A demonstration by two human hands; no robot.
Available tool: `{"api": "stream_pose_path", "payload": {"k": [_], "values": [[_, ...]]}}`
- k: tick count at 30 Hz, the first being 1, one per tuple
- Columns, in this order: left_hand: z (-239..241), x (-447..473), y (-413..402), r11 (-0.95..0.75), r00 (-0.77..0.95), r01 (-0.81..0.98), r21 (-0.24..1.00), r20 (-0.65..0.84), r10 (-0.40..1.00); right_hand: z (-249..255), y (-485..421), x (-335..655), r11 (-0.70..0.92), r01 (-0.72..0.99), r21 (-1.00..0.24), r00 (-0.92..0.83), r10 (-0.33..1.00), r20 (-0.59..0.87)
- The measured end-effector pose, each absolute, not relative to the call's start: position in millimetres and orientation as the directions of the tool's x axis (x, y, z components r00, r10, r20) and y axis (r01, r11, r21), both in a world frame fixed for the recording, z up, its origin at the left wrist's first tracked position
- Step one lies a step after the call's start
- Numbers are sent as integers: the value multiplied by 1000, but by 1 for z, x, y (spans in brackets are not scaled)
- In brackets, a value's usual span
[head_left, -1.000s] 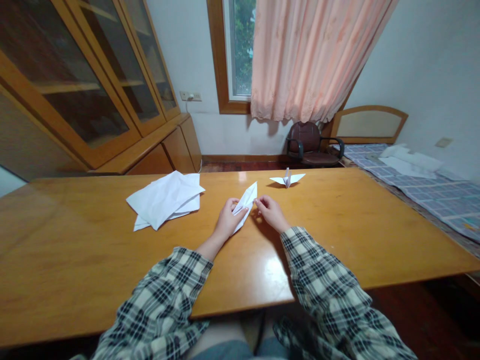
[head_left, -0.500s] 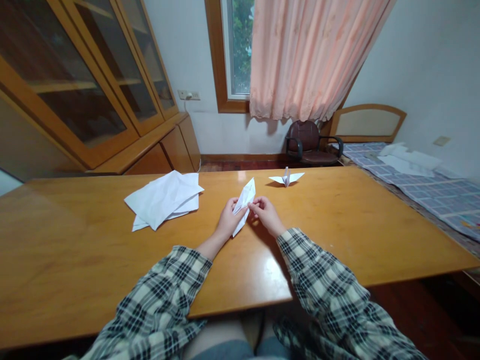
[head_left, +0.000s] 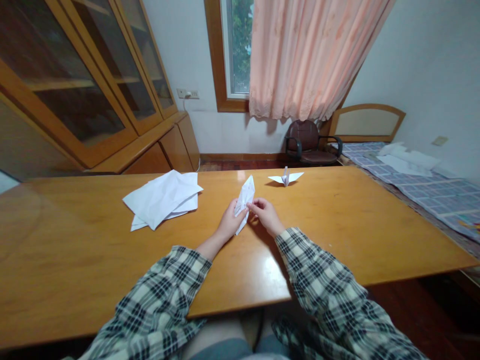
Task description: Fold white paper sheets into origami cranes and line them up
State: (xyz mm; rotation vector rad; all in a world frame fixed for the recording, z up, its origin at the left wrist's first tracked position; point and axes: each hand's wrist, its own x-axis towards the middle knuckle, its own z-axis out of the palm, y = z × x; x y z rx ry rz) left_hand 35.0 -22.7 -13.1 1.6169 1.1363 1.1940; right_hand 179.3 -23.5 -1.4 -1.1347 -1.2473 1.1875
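Note:
A narrow, pointed piece of folded white paper is held between my hands above the table, its long tip pointing away from me. My left hand grips its left side, thumb lying across the front. From the right, my right hand pinches the paper's edge near the middle with thumb and forefinger. The fingers behind the paper are partly hidden. Beyond my right hand a finished white paper crane stands on the table with its wings spread.
Several creased white paper sheets lie in a loose stack left of my hands on the wooden table. Past the far edge are a brown armchair and a glass-door cabinet. A bed stands to the right.
The folded paper has turned slightly more upright in my hands, and its lower tip has shifted a little right. Both hands keep hold of it.

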Motion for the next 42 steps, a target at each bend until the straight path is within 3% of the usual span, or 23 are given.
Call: {"api": "stream_pose_path", "payload": {"k": [14, 22, 32, 42], "values": [[-20, 37, -21, -222, 166, 37, 974, 213, 963, -1, -24, 179, 123, 18, -992, -2, 992, 123], [-21, 34, -20, -309, 132, 173, 935, 289, 948, -5, -25, 176, 162, 102, -982, -23, 987, 160], [-12, 34, -29, -405, 184, 392, 826, 361, 914, -2, -30, 173, 256, 364, -896, 8, 961, 278], [-1, 38, -37, -437, 222, 427, 792, 377, 899, 0, -32, 170, 289, 341, -895, -15, 953, 302]]}}
